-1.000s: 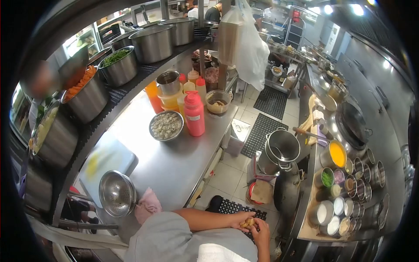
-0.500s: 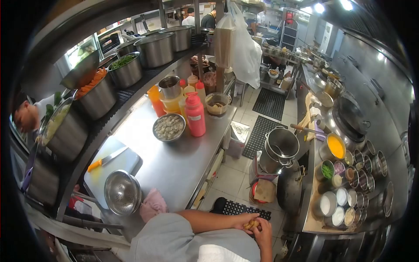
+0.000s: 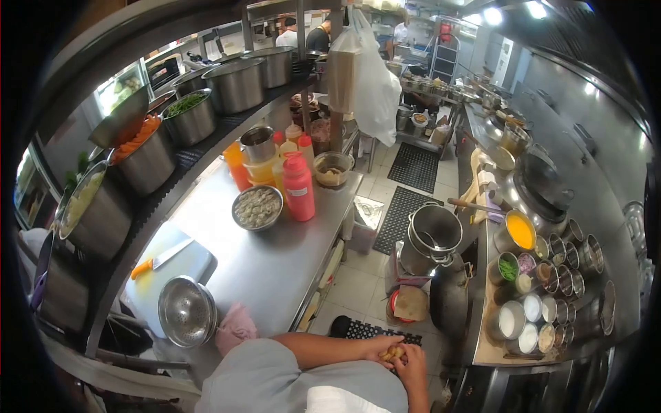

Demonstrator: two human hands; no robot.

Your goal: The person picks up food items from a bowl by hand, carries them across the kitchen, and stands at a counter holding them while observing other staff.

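At the bottom of the view, my left hand (image 3: 377,347) is cupped around several small yellowish-brown lumps (image 3: 393,354), whose kind I cannot make out. My right hand (image 3: 412,366) meets it from the right, its bent fingers closed over the same lumps. Both hands are together in front of my lap, above the floor between the steel table and the stove counter. A pink cloth (image 3: 236,329) lies on the table's near edge, left of my forearm. Beside it a perforated steel colander (image 3: 186,311) stands tilted against a white cutting board (image 3: 172,258) with an orange-handled knife (image 3: 160,259).
On the steel table (image 3: 275,272) are a bowl of greyish food (image 3: 257,208) and a pink bottle (image 3: 298,187). Steel pots (image 3: 234,86) line the shelf at left. A large pot (image 3: 434,237) stands low ahead. Small containers (image 3: 530,308) and a wok (image 3: 544,182) occupy the right counter.
The view has shifted slightly, so most things sit a little further left. A person behind the left shelf has moved mostly out of sight. Both hands stay together on the lumps.
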